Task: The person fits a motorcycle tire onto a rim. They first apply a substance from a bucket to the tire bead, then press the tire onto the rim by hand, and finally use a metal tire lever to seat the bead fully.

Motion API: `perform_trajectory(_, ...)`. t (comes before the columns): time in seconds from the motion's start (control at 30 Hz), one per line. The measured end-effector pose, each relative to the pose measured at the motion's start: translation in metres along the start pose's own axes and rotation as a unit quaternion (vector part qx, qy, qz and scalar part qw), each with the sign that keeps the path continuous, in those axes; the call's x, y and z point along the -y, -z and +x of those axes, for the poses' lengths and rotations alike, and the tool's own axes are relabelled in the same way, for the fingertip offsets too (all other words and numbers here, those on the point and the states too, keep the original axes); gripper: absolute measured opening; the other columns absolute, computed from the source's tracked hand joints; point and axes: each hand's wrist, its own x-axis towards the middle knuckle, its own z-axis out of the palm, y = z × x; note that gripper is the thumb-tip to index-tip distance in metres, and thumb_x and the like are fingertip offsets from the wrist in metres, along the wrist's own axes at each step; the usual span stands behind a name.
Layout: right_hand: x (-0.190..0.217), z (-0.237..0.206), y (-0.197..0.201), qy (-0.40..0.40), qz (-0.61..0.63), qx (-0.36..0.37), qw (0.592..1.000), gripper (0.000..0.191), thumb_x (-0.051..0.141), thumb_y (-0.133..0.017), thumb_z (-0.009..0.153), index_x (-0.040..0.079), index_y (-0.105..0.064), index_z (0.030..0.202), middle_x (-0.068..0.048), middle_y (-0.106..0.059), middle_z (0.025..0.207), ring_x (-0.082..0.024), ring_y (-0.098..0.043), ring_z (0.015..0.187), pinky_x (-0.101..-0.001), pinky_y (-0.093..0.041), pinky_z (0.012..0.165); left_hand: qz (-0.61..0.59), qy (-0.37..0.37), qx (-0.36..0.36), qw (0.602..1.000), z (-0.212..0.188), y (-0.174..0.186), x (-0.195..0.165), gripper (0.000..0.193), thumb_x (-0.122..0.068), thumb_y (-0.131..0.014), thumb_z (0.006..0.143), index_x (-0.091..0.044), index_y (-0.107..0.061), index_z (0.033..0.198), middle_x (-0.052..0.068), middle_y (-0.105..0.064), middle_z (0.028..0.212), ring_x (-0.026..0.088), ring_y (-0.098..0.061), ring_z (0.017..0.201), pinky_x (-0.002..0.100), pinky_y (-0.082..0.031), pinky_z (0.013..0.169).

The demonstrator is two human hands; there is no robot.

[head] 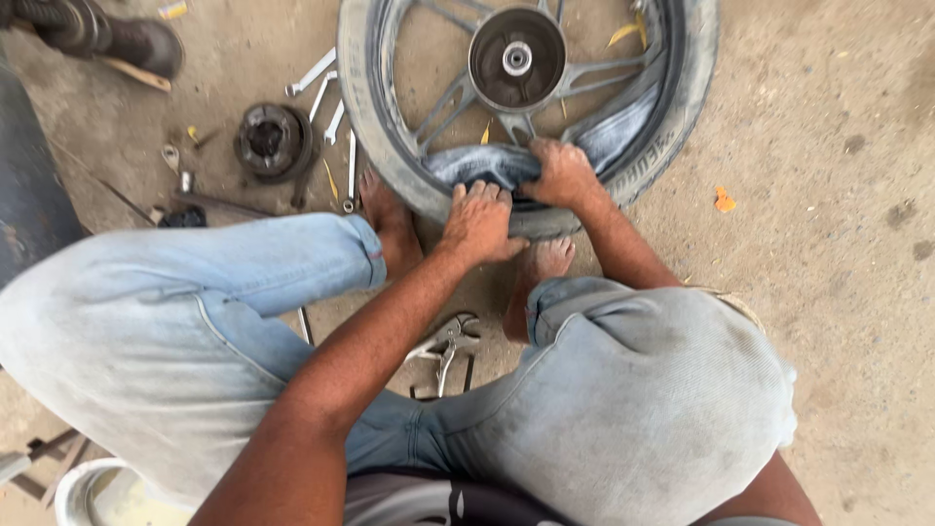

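Note:
A motorcycle wheel lies flat on the concrete floor, a grey spoked rim [440, 109] with a round hub [516, 56] inside a black tyre [682, 97]. A grey inner tube [477, 164] bulges out between rim and tyre at the near side. My left hand [479, 222] presses down on the tyre's near edge, fingers curled over it. Beside it, my right hand [562, 175] grips the inner tube where it meets the tyre. My two bare feet [390, 219] rest against the tyre, and my knees in blue jeans frame the view.
Several wrenches [326, 93] and a round dark metal hub part [271, 141] lie left of the wheel. Pliers [446, 343] sit on the floor between my legs. A white bucket [83, 492] is at the bottom left, a dark boot [136, 44] at the top left.

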Motion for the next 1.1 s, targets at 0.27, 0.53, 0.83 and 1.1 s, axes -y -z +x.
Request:
perform_trajectory(0.27, -0.003, -0.008, -0.012, -0.048, -0.002, 0.051, 0.998, 0.057, 0.026, -0.086, 0.067, 0.003, -0.065, 0.115, -0.024, -0.071, 0.110, -0.043, -0.068, 0.104, -0.0504, -0.054, 0.091, -0.005, 0.028, 0.114, 0.993, 0.030, -0.001, -0.003, 0.081, -0.076, -0.067, 0.080, -0.001, -0.074, 0.110, 0.018, -0.074, 0.114, 0.030, -0.066, 0.114, 0.051, -0.035, 0.111)
perform_trajectory(0.53, 0.008, -0.009, -0.006, -0.023, -0.019, 0.027, 0.999, 0.050, 0.026, -0.087, 0.065, 0.004, -0.067, 0.106, -0.023, -0.072, 0.104, -0.043, -0.068, 0.101, -0.0507, -0.055, 0.088, 0.051, 0.031, 0.065, 0.996, 0.017, -0.002, -0.011, 0.071, -0.064, -0.073, 0.081, -0.005, -0.069, 0.121, 0.015, -0.071, 0.119, 0.029, -0.062, 0.120, 0.052, -0.031, 0.110)
perform_trajectory(0.83, 0.032, -0.043, 0.018, 0.010, -0.026, 0.094, 0.995, 0.041, 0.040, -0.063, 0.097, 0.003, -0.073, 0.083, -0.022, -0.072, 0.087, -0.044, -0.069, 0.088, -0.0533, -0.055, 0.083, 0.067, 0.009, 0.033, 0.997, -0.009, -0.004, -0.007, 0.048, -0.020, -0.072, 0.085, -0.006, -0.063, 0.130, 0.013, -0.068, 0.127, 0.027, -0.060, 0.126, 0.049, -0.036, 0.107)
perform_trajectory(1.1, 0.025, -0.031, -0.003, -0.017, -0.086, 0.129, 0.988, 0.049, 0.046, -0.055, 0.100, 0.005, -0.077, 0.084, -0.022, -0.074, 0.086, -0.042, -0.072, 0.086, -0.0528, -0.056, 0.083, -0.023, 0.045, 0.098, 0.994, 0.009, 0.010, 0.001, 0.047, -0.035, -0.079, 0.084, -0.006, -0.069, 0.119, 0.014, -0.068, 0.125, 0.029, -0.060, 0.124, 0.048, -0.042, 0.108)
